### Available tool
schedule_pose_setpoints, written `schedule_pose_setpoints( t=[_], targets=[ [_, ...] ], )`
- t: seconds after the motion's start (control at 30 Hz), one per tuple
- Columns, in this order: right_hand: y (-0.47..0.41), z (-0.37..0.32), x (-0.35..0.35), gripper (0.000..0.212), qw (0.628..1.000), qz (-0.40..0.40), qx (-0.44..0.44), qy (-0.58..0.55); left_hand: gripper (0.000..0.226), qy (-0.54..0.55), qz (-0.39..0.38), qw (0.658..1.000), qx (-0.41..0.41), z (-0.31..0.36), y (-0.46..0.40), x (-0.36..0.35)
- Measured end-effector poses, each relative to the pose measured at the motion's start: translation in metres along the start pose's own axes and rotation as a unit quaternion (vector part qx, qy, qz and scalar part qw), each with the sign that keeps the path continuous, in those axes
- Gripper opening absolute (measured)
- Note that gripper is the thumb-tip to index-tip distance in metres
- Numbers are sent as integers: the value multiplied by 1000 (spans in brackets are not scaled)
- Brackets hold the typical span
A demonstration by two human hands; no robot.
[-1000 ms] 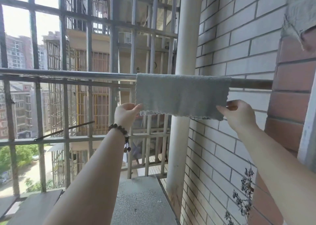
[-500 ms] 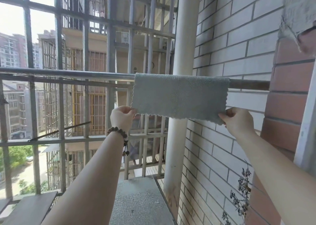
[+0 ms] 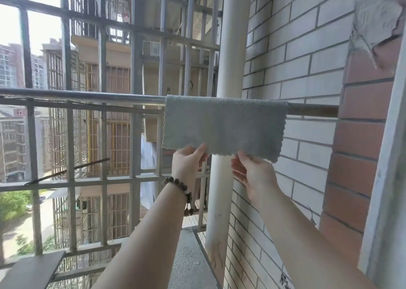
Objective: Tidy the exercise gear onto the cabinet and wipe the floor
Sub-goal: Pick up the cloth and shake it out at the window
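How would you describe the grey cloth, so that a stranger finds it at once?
Find the horizontal metal rail crossing the barred balcony to the brick wall. Near its right end, before the white vertical pipe, hangs a grey-blue fluffy cloth with wavy edges. It is the only fabric there, both hands touching its lower edge.

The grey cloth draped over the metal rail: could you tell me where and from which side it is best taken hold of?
Pinch the grey cloth at its free lower edge, from below on the near side. It hangs folded over the metal rail, so that hem is loose; the left hand and right hand hold there.
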State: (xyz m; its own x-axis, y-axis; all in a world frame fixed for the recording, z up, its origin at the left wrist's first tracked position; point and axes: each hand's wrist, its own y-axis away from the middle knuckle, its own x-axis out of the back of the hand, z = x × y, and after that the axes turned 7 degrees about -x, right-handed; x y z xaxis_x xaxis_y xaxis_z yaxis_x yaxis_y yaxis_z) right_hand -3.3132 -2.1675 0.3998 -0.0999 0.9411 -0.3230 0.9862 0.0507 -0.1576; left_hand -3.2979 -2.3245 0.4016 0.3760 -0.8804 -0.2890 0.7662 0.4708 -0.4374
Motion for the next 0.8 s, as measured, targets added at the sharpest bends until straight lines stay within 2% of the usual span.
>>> schedule_pose_setpoints(
  t=[0.17, 0.3, 0.37, 0.43, 0.53, 0.57, 0.63, 0.73, 0.8],
  targets=[
    [-12, 9, 6, 14, 998, 44, -3, 42, 19, -75, 7, 997, -15, -6, 3, 1],
    [-11, 11, 14, 16, 997, 31, 14, 66, 27, -118, -19, 992, -35, -7, 4, 2],
    [-12, 13, 19, 24, 994, 31, 28, 104, 31, -184, -35, 981, -38, -8, 8, 2],
    [-11, 17, 25, 31, 981, 50, 62, 179, 25, -275, -50, 958, -69, -12, 14, 5],
    [4, 20, 37, 39, 931, 86, 125, 333, 25, -355, -49, 927, -111, -22, 26, 11],
    [11, 21, 41, 40, 912, 90, 148, 372, 28, -383, -53, 915, -112, -25, 32, 14],
    [21, 28, 49, 42, 885, 83, 189, 418, 51, -453, -61, 881, -123, -30, 42, 21],
    [31, 41, 60, 37, 857, 56, 211, 466, 59, -536, -58, 824, -174, -31, 66, 31],
    [43, 51, 68, 25, 835, 45, 215, 505, 62, -589, -64, 783, -188, -32, 84, 38]
  ],
)
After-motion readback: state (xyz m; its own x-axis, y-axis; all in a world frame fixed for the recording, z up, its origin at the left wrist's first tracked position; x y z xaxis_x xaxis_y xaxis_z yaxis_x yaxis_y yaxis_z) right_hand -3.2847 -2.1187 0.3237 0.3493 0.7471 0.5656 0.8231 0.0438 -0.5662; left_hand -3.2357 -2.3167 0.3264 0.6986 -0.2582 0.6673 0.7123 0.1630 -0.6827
